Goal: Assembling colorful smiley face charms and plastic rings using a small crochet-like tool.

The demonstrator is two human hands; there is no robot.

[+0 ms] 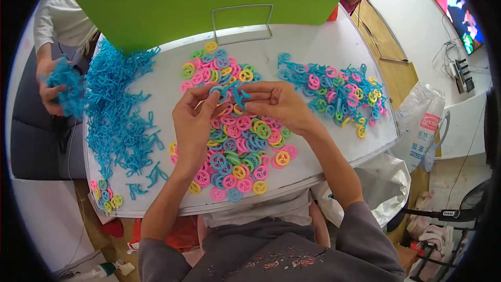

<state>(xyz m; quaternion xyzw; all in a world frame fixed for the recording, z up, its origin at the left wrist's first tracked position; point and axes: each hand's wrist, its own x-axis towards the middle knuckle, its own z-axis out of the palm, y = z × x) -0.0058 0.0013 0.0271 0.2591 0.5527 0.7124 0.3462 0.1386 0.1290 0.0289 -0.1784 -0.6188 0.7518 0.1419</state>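
Observation:
My left hand (194,114) pinches a small blue plastic wheel (219,92) between thumb and fingers. Close beside it, my right hand (279,105) grips a blue plastic stick piece (239,95); whether it touches the wheel is hard to make out. Under both hands spreads a heap of spoked plastic wheels (243,171) in pink, blue, yellow and green. To the right lies a pile of blue sticks with coloured wheels (342,91) among them. A large mound of loose blue stick pieces (117,107) covers the table's left side.
A green board (209,0) with a wire stand (242,23) stands at the white table's (167,68) far side. Another person's hand (49,91) holds a clump of blue pieces at left. A plastic bag (389,180) hangs by the right edge; a fan (472,203) stands beyond.

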